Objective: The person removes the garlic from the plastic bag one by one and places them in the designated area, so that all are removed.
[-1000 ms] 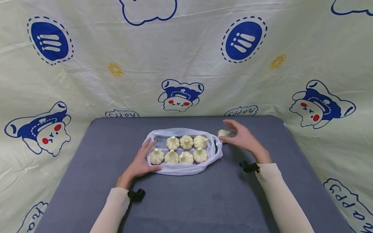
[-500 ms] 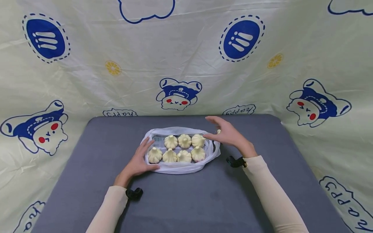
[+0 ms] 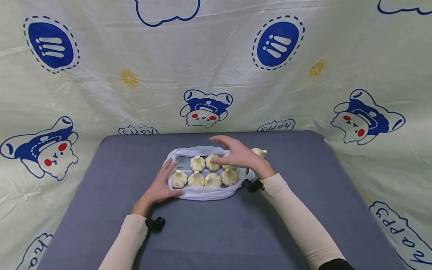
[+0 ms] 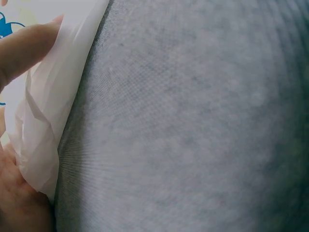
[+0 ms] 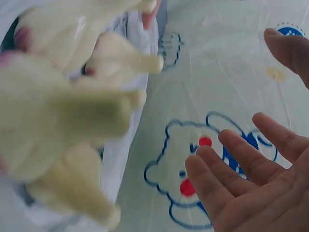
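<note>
On the grey table (image 3: 216, 232) in the head view, a white plastic bag (image 3: 206, 194) lies open around seven garlic bulbs (image 3: 196, 180) in two rows. The left hand (image 3: 160, 188) spans the bag's left end, thumb and fingers spread and touching its rim rather than clenched. The right hand (image 3: 239, 154) is above the bag, grip released; a lone garlic bulb (image 3: 258, 152) lies just beside the bag's right end. The left wrist view shows one digit against the white plastic, grey table beside it. From the right wrist, blurred garlic bulbs with thick stems fill the left, apart from straight, spread fingers; a printed backdrop (image 5: 217, 72) stands behind.
</note>
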Tool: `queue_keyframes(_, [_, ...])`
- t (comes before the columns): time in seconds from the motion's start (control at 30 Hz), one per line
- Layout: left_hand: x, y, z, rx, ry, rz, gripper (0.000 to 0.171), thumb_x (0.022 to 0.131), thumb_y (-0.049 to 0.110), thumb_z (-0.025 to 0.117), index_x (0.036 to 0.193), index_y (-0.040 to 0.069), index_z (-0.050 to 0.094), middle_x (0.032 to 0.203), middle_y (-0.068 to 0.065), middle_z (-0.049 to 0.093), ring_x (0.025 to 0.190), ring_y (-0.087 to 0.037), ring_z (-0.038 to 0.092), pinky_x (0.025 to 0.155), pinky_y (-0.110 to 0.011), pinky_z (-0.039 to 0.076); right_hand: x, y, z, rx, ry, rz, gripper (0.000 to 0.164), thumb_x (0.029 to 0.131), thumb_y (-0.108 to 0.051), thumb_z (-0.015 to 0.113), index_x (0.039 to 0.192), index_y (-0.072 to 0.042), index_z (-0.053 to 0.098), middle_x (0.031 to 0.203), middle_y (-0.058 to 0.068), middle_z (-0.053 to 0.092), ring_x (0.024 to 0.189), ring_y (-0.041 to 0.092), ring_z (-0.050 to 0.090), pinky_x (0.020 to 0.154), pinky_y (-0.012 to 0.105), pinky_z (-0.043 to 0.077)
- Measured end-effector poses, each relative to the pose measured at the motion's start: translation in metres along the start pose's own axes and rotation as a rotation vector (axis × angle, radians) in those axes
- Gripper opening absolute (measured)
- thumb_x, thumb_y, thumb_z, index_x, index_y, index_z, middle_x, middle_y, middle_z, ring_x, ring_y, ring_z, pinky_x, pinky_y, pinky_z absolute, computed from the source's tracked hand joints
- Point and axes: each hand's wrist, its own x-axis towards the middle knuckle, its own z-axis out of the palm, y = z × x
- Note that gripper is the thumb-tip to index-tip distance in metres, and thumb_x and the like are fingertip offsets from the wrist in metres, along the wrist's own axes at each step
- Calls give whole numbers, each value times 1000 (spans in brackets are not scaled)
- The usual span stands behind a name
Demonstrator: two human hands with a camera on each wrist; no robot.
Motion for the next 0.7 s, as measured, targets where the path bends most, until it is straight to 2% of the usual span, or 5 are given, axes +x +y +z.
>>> queue_keyframes(0.2, [0, -1, 0, 1, -6, -12, 108, 74, 36, 91, 161, 9, 33, 173, -15, 12, 157, -47, 12, 119, -73, 18, 12, -11, 11, 65, -90, -44, 73, 90, -37, 79, 153, -19, 47, 158, 10, 48, 145, 30, 47, 117, 50, 41])
queue_keyframes(0.4, [-1, 0, 0, 2, -4, -13, 108, 74, 36, 90, 161, 9, 32, 173, -15, 12, 157, -46, 12, 119, -73, 18, 24, -17, 26, 66, -177, -57, 72, 90, -36, 78, 152, -17, 47, 156, 10, 50, 142, 33, 49, 116, 52, 43])
queue_keyframes(0.57, [-1, 1, -1, 4, -9, -27, 108, 75, 38, 90, 162, 11, 31, 173, -13, 11, 157, -46, 11, 118, -74, 18, 32, -19, 39, 76, -234, -80, 73, 91, -35, 77, 154, -14, 45, 156, 10, 50, 139, 33, 53, 114, 48, 46])
queue_keyframes(0.7, [-1, 0, 0, 6, -7, -14, 107, 75, 38, 90, 162, 11, 32, 173, -13, 12, 157, -46, 12, 118, -75, 18, 38, -19, 48, 70, -263, -102, 75, 91, -35, 77, 154, -10, 45, 156, 12, 50, 137, 32, 55, 113, 45, 47])
